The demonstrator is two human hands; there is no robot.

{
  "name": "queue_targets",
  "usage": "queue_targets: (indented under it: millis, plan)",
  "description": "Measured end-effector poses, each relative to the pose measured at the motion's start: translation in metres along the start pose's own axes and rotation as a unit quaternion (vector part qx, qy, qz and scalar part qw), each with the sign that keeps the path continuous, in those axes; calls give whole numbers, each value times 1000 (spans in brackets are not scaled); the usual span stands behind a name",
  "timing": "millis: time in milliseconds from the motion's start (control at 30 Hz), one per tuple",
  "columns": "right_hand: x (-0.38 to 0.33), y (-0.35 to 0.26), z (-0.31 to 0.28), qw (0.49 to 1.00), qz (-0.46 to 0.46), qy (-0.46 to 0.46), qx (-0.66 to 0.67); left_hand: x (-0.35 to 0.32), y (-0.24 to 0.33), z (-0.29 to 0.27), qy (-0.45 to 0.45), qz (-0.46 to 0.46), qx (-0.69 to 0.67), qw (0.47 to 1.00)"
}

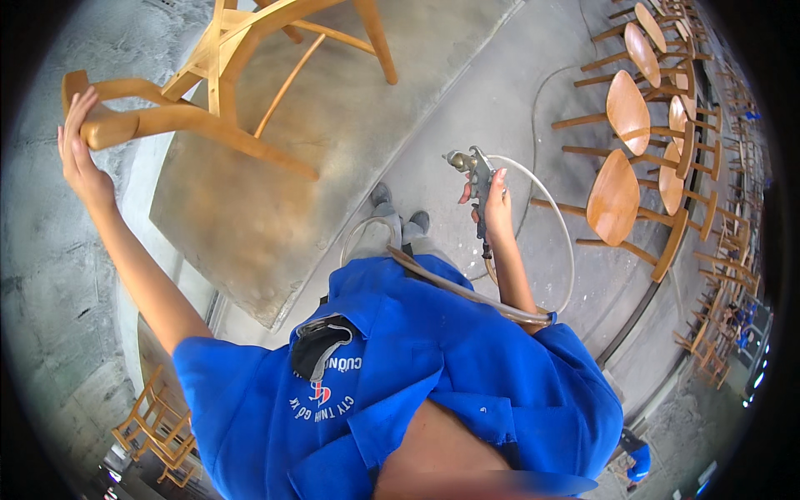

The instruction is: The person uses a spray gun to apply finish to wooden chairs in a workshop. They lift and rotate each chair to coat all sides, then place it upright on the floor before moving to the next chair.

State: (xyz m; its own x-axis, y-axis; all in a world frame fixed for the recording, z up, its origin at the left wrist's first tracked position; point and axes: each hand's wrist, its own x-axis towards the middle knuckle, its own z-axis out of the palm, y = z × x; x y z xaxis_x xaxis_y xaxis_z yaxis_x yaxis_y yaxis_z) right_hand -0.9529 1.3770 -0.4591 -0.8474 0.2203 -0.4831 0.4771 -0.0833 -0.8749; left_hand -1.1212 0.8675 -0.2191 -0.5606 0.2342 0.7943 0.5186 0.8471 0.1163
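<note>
My left hand [82, 162] grips the end of the curved backrest of a light-brown wooden chair frame [200, 125] at the upper left, its fingers laid around the wood. The chair is tipped over, with its legs and crossed braces showing. In my right hand [498, 212] is a metal spray gun [481, 179], its nozzle pointing up and left toward the chair side. My fingers wrap around the gun's handle. A pale hose [557, 196] loops from the gun down past my right forearm.
A brown-stained board [250, 225] lies under the chair. Rows of wooden chairs [617, 196] line the right side. More chair frames [158, 429] stand at lower left. A thin hose [535, 108] trails across the floor. Another person [637, 462] in blue is far off at lower right.
</note>
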Motion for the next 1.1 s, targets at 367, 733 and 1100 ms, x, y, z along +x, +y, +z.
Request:
queue_targets:
  millis: [367,733,1100]
  plan:
    - [89,-60,31,978,-118,170,6,-13,17,31,182,59,-53,980]
    - [155,-123,24,975,-105,185,62,-21,21,23,179,28,-48,982]
    - [296,-243,125,941,-109,-236,217,-5,41,12,152,6,-29,988]
